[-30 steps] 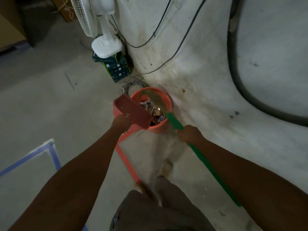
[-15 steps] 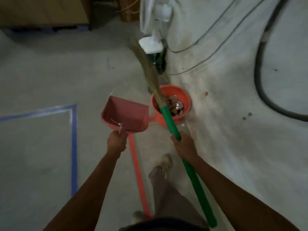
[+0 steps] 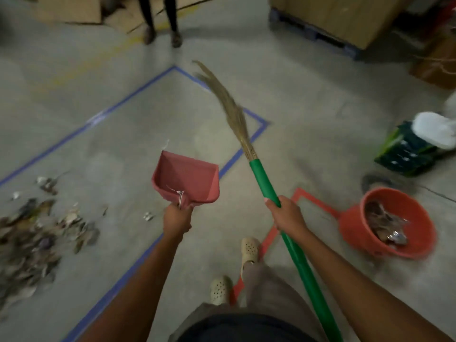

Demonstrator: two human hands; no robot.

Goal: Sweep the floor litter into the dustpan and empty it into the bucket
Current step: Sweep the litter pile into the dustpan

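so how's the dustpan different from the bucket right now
The dustpan is held up in the left hand; the bucket sits on the floor. The dustpan looks empty; the bucket holds litter. The dustpan is a flat open scoop; the bucket is round and deep. Both are reddish plastic.

You stand on a grey concrete floor. A blue tape outline marks a rectangle on it, and orange tape runs beside your clogs. At your left, inside the blue lines, lies a heap of litter, dry leaves and wrappers as far as the blur allows. One small scrap lies apart from it. The orange bucket stands at your right, litter inside, near a green crate.
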